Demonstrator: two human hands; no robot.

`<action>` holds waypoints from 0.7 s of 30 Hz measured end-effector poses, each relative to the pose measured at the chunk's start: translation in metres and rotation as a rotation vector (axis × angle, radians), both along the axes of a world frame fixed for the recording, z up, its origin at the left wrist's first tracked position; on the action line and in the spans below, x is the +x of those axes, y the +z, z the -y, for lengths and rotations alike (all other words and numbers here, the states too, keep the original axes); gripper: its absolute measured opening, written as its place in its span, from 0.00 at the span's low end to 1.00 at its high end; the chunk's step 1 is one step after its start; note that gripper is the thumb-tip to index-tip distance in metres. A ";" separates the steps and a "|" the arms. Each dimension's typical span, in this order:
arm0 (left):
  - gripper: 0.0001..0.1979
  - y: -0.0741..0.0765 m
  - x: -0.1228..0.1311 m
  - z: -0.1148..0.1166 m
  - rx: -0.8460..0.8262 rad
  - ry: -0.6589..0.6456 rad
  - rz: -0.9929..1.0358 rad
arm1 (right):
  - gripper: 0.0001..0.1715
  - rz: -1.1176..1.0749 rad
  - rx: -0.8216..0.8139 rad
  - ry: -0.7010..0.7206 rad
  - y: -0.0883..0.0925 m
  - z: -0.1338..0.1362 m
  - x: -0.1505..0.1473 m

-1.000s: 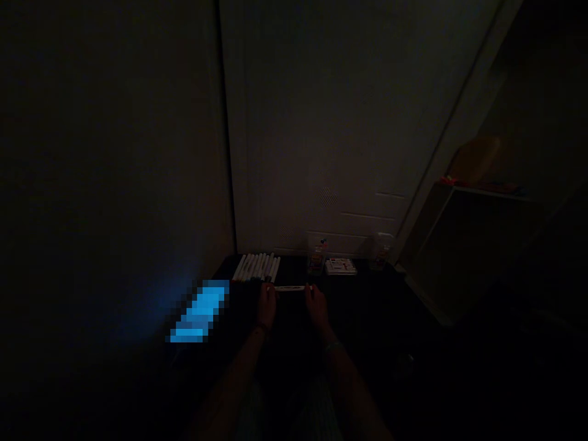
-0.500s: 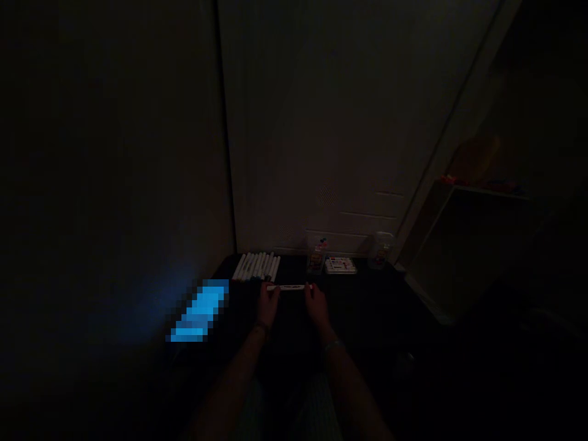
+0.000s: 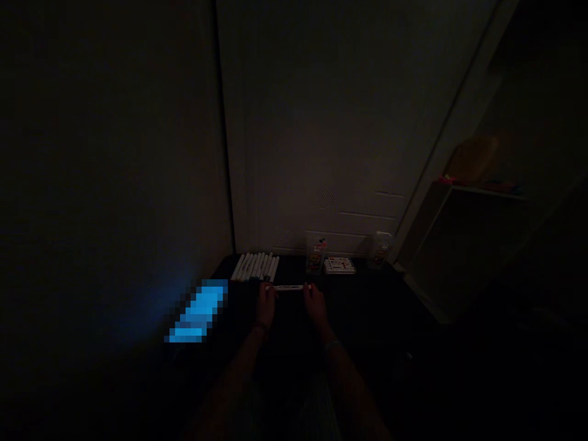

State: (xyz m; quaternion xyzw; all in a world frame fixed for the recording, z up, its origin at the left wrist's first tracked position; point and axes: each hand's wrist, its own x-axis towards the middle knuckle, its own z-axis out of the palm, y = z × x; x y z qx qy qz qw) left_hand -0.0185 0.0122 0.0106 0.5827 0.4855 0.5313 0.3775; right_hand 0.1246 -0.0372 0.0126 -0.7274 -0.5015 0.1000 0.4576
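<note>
In the dim head view, a white marker [image 3: 289, 287] lies level between my two hands, above the dark table. My left hand [image 3: 265, 302] is closed on its left end. Fingers of my right hand [image 3: 315, 301] pinch the right end. Just beyond my left hand, a row of several white markers [image 3: 255, 267] rests side by side on the table. Behind my right hand are a clear plastic container [image 3: 316, 257] and a flat case of white markers [image 3: 340, 265].
A second clear container [image 3: 380, 250] stands at the back right of the dark table [image 3: 367, 312]. At the left glows a blurred blue screen [image 3: 198, 312]. A wall [image 3: 316, 135] rises behind the table; a shelf unit [image 3: 487, 191] with a yellowish object stands at right.
Both hands keep hold of the marker and have hardly moved. The whole view shifts very slightly, and the picture looks a little sharper.
</note>
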 end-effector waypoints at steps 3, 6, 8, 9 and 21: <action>0.11 0.001 0.000 0.000 -0.011 -0.006 0.013 | 0.22 -0.001 -0.004 0.001 -0.002 -0.001 0.001; 0.12 0.001 0.000 0.000 -0.006 -0.005 0.021 | 0.22 0.006 -0.016 -0.021 -0.003 -0.002 0.001; 0.12 0.000 0.000 -0.001 -0.008 -0.003 0.026 | 0.21 0.013 -0.014 -0.026 -0.004 -0.002 0.001; 0.13 -0.001 0.001 -0.002 -0.010 -0.004 0.030 | 0.22 0.014 -0.007 -0.020 -0.003 -0.002 0.001; 0.16 0.004 0.001 0.000 0.012 -0.017 0.046 | 0.28 -0.005 0.011 0.025 -0.006 -0.004 0.004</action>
